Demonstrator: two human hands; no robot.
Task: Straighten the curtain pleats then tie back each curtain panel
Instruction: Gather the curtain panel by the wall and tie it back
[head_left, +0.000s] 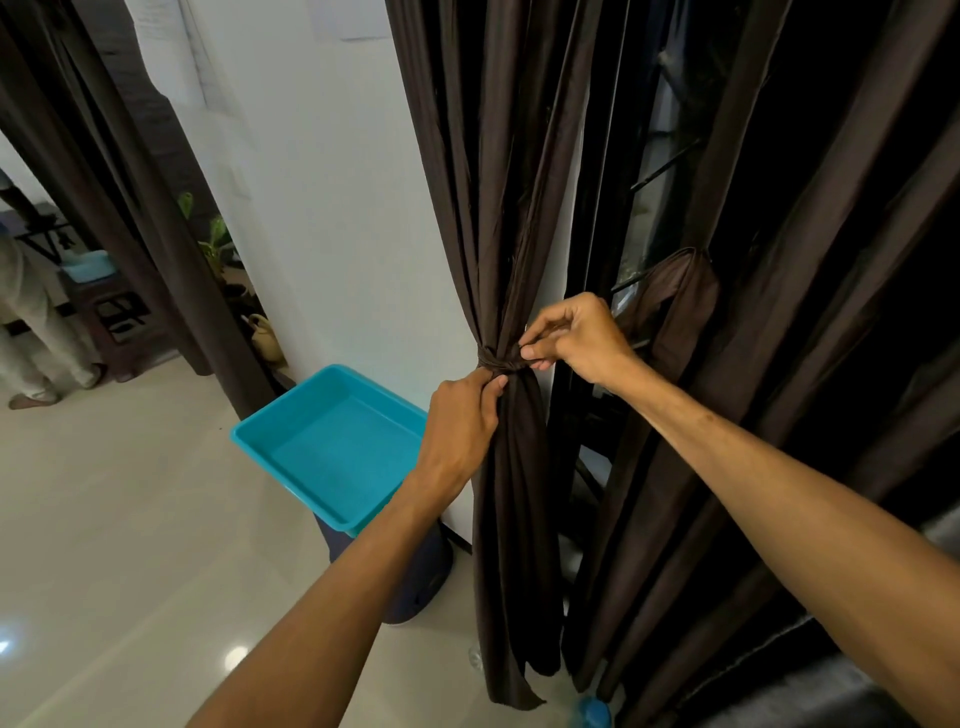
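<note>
Gripping the gathered brown curtain panel (511, 493) just below its tie-back band (493, 362), the left hand (462, 415) closes on the cinched fabric while the right hand (576, 338) pinches the band's right side, with a turquoise tray (337, 441) just left of the panel and a second curtain panel (769, 291) hanging loose farther right.

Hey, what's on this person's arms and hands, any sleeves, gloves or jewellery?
Nothing worn shows. The left hand and right hand are ungloved, with no visible rings. The left forearm and right forearm are bare: no sleeve, watch or bracelet in view.
</note>
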